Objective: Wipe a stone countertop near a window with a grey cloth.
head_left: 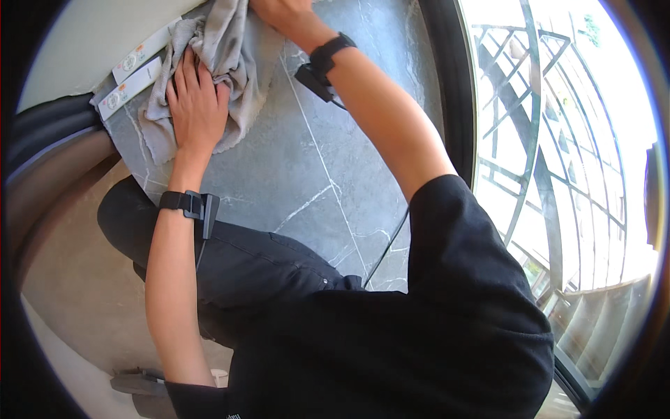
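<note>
A crumpled grey cloth (237, 49) is spread over a grey marble-patterned surface (293, 167). My left hand (194, 108) lies flat on the cloth with its fingers apart, pressing on it rather than gripping it. Up at the top edge of the picture, my right hand (283, 10) is partly cut off beside the cloth's upper end. Its fingers are out of sight, so what they hold cannot be made out. Two long narrow white boxes (130, 87) lie side by side just left of the cloth.
A dark-framed window (457, 91) with metal grating outside runs along the right. My bent leg in dark trousers (265, 262) rests on the surface's near side. Dark and brown curtains (63, 160) hang at the left. A thin cable (387, 250) crosses the surface near my right arm.
</note>
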`<state>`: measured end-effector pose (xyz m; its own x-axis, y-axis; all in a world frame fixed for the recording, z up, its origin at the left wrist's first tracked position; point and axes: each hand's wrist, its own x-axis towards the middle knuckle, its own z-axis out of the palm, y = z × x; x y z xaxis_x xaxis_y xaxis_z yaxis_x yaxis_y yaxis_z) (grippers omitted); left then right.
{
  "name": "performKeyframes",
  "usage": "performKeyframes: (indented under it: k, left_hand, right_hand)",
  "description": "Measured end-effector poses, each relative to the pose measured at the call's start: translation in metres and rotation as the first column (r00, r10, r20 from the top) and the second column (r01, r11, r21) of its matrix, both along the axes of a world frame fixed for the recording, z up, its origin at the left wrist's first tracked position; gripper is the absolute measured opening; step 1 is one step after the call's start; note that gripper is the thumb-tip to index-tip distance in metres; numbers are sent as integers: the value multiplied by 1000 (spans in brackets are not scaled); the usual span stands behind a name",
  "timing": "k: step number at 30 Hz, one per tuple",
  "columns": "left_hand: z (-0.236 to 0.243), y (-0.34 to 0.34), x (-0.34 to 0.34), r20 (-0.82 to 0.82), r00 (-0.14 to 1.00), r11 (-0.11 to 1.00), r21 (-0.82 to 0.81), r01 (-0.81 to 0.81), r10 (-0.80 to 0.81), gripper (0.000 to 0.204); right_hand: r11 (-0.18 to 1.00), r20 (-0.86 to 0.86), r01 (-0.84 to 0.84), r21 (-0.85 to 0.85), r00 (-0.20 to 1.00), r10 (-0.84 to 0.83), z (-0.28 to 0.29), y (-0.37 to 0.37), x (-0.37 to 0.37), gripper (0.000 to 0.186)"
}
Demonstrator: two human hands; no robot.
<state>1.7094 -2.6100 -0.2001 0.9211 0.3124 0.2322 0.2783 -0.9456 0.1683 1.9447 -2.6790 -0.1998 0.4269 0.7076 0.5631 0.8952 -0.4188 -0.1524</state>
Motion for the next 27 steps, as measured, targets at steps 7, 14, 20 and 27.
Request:
performKeyframes:
  k: [7,14,20,27]
  left_hand:
    - [-4,-18,48,113,992,996,-52,67,-61,55]
    - [-2,-17,85,138,987,996,20,85,-87,55]
    - [-1,-12,97,160,979,992,20,121,-123,53]
    - [-6,-15,113,187,975,992,-12,125,-121,51]
  right_hand:
    - [911,101,409,46,906,-412,-34,-80,86,57]
    - [779,160,603,-171,797,-582,-25,-91,136,57]
    - [709,106,656,-260,749,-654,-19,-74,168,50]
    - [624,27,767,-149,634,-773,-31,-64,183,44]
